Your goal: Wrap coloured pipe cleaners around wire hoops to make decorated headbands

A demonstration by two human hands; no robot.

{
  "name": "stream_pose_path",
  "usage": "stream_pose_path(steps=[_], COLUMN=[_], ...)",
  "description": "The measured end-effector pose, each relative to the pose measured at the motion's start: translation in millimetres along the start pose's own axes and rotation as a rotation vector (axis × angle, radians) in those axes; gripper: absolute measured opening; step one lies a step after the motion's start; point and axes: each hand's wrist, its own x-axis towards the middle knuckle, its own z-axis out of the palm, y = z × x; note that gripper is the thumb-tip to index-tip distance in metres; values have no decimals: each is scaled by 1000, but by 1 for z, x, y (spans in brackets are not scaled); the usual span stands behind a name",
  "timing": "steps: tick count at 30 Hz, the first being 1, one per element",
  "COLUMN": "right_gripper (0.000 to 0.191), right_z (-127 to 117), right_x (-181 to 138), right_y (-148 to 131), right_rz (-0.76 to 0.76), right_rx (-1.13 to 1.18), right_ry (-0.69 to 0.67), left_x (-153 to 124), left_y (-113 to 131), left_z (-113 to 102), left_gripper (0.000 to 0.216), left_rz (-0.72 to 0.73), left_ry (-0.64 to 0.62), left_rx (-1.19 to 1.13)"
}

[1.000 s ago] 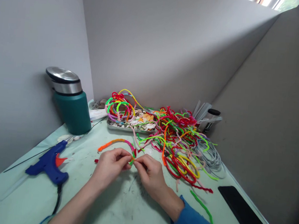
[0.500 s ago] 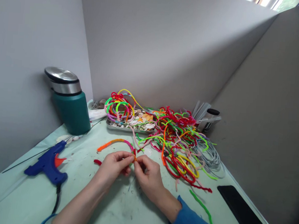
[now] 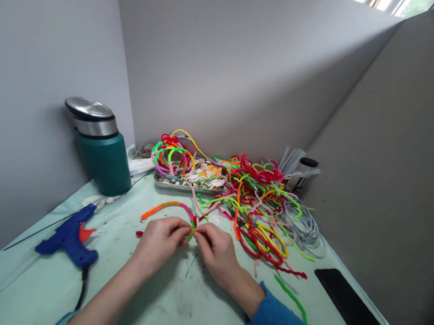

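Note:
Both my hands meet over the middle of the table, pinching a multicoloured pipe cleaner [image 3: 173,203] that curves away from them to the far left. Its outer end is orange, then it turns pink, red and green close to my fingers. My left hand [image 3: 163,240] is closed on the short orange part at the near end. Fingertip to fingertip with it, my right hand [image 3: 216,249] pinches the same spot from the right. A red pipe cleaner end [image 3: 139,234] pokes out beside my left hand; the rest of it is hidden.
A blue glue gun [image 3: 68,236] lies at left, before a green bottle [image 3: 105,164]. Behind my hands stands a metal tray [image 3: 189,188] of shells with coiled pipe cleaners on top. A tangled pipe cleaner pile [image 3: 256,177], grey cord [image 3: 309,228] and a black strip [image 3: 355,311] are at right.
My fingers have shifted slightly on the pipe cleaner, and both hands have turned a little, the left rolling over more. More green shows near the fingertips. Everything else stays put.

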Motion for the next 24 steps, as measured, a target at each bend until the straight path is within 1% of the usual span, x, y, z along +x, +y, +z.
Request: stream_pose_path(steps=[3,7,10,13,15,17,19,22,24], right_gripper=[15,14,17,20,20,19,16,15,15], right_z=[-1,1,6,10,9,6,3,0,0], right_x=[1,-1,-3,-3,-2,-1,0,-1,-2], right_y=[-1,-5,-9,-9,-8,-6,-5,-2,-1], right_rz=[-5,14,119,253,275,229,144,28,-7], right_rx=[9,34,113,239,265,215,133,22,-25], right_ry=[31,42,53,57,54,41,17,-34,-69], left_x=[1,1,-1,-1,-1,1,2,3,2], left_y=[-1,3,7,7,5,1,-3,-7,-6], left_z=[2,6,9,11,11,8,5,0,-2], left_gripper=[19,20,21,25,27,31,34,25,19], left_rz=[-120,-208,-261,-290,-305,-292,-213,8,145], left_ry=[36,62,66,32,7,-13,-22,-19,-20], left_rx=[-157,-297,-412,-527,-542,-467,-317,-27,164])
